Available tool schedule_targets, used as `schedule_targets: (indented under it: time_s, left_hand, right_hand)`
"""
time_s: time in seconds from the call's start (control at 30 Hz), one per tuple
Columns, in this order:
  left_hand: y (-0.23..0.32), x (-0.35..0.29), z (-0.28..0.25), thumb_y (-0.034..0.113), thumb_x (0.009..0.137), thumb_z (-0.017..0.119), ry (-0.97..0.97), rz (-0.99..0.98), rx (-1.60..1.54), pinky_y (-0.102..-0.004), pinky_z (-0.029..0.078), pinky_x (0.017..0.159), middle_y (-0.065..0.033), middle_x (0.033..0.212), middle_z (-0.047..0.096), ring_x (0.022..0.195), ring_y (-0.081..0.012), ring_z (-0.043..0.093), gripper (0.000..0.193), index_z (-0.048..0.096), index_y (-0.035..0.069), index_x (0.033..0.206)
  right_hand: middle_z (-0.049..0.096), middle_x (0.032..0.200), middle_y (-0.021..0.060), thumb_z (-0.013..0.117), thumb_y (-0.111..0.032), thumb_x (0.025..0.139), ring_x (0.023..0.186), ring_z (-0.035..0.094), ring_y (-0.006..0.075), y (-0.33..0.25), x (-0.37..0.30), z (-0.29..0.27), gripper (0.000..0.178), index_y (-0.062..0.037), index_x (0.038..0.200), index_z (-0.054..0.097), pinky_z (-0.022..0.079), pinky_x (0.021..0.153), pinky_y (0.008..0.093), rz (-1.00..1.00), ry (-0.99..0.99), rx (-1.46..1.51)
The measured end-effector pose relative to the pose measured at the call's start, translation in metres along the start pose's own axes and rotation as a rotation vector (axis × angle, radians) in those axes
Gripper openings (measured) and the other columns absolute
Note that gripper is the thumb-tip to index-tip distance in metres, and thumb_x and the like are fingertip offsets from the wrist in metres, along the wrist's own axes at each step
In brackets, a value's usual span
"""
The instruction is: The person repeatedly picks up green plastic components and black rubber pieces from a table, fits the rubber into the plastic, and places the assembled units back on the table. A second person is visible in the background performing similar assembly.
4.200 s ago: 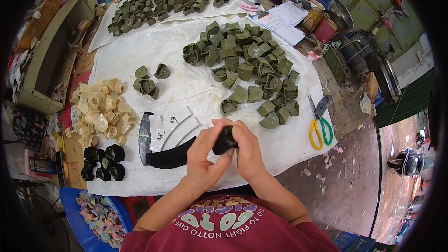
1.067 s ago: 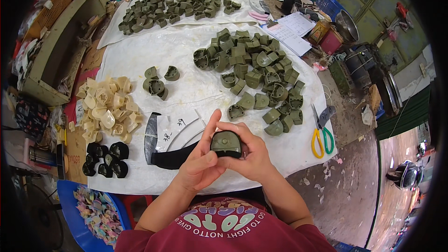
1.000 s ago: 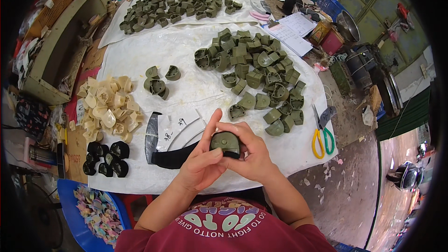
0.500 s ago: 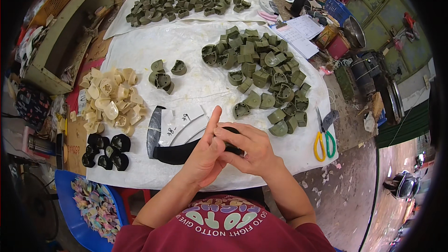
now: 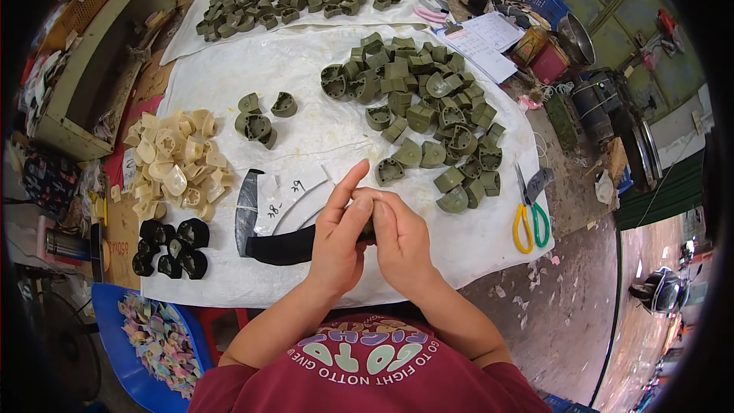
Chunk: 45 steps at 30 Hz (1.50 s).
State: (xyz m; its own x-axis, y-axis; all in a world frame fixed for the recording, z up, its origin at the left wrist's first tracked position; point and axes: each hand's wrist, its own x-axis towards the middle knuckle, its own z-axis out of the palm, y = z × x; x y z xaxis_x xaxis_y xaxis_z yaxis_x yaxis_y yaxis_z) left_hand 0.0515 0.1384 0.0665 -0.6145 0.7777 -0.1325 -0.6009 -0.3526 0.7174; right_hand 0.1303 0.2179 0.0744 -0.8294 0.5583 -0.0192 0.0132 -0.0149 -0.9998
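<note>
My left hand (image 5: 339, 241) and my right hand (image 5: 403, 241) are pressed together above the near edge of the table, thumbs side by side. Between them is a dark heel block, mostly hidden, with only a sliver showing below the thumbs. One left finger points up and away. Just left of my hands lie curved black fabric strips (image 5: 283, 249) and a pale paper pattern (image 5: 294, 197). Farther left are several black-covered heel blocks (image 5: 194, 234) and a pile of beige heel pieces (image 5: 174, 157). Bare green heel blocks (image 5: 422, 117) are heaped beyond my right hand.
A small green cluster (image 5: 253, 124) sits mid-table, with a bigger green pile (image 5: 290, 1) at the back. Scissors (image 5: 523, 222) with yellow and green handles lie right. A blue bin (image 5: 115, 352) of coloured scraps stands lower left. Papers (image 5: 483, 46) lie back right.
My right hand has turned and closed over the dark heel block, bringing its thumb beside the left one. The block showed more before. The whole view has shifted slightly.
</note>
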Motion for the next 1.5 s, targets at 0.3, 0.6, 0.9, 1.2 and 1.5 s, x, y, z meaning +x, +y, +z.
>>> schedule_targets:
  time_s: [0.3, 0.6, 0.9, 1.2, 1.5]
  left_hand:
    - [0.01, 0.003, -0.006, 0.031, 0.097, 0.049, 0.071, -0.143, -0.1, -0.0268, 0.05, 0.061, -0.0053, 0.098, 0.059, 0.08, -0.0121, 0.059, 0.047, 0.041, 0.007, 0.138]
    - [0.001, -0.005, -0.035, 0.026, 0.086, 0.068, 0.045, 0.224, 0.547, -0.0323, 0.05, 0.083, -0.012, 0.118, 0.053, 0.1, -0.0186, 0.056, 0.074, 0.029, 0.004, 0.145]
    - [0.007, 0.003, -0.038, 0.001, 0.063, 0.078, -0.184, 0.787, 1.16, -0.0323, 0.05, 0.082, -0.0166, 0.114, 0.059, 0.097, -0.0285, 0.062, 0.069, 0.049, 0.001, 0.126]
    - [0.006, -0.007, -0.044, 0.006, 0.06, 0.077, -0.155, 0.719, 1.257, -0.0329, 0.05, 0.067, -0.0149, 0.09, 0.062, 0.078, -0.0275, 0.062, 0.063, 0.054, 0.0, 0.119]
    - [0.014, -0.043, -0.08, 0.009, 0.06, 0.075, 0.064, 0.677, 1.28, -0.0365, 0.049, 0.075, -0.0163, 0.097, 0.059, 0.085, -0.0304, 0.059, 0.058, 0.054, 0.0, 0.113]
  right_hand:
    - [0.058, 0.114, 0.0137, 0.055, -0.016, 0.093, 0.099, 0.057, 0.0208, 0.011, 0.005, -0.004, 0.04, -0.0029, 0.131, 0.05, 0.045, 0.086, 0.0318, -0.097, -0.065, -0.148]
    - [0.062, 0.107, 0.0058, 0.056, -0.026, 0.097, 0.097, 0.057, 0.0101, 0.01, 0.005, -0.009, 0.041, 0.0004, 0.128, 0.052, 0.045, 0.086, 0.0239, -0.019, 0.054, 0.184]
    - [0.062, 0.085, 0.0003, 0.056, -0.029, 0.096, 0.078, 0.053, 0.0055, 0.011, -0.002, -0.007, 0.034, 0.0029, 0.101, 0.064, 0.045, 0.069, 0.0225, 0.154, -0.103, 0.348]
    - [0.06, 0.072, -0.0015, 0.059, -0.02, 0.093, 0.068, 0.049, 0.0046, 0.016, 0.007, -0.01, 0.025, 0.004, 0.092, 0.067, 0.04, 0.059, 0.0223, 0.138, -0.078, 0.0]
    - [0.068, 0.091, 0.0071, 0.061, -0.018, 0.091, 0.081, 0.058, 0.0084, 0.035, 0.0, 0.013, 0.027, 0.0044, 0.105, 0.066, 0.047, 0.073, 0.0242, 0.112, -0.235, -0.162]
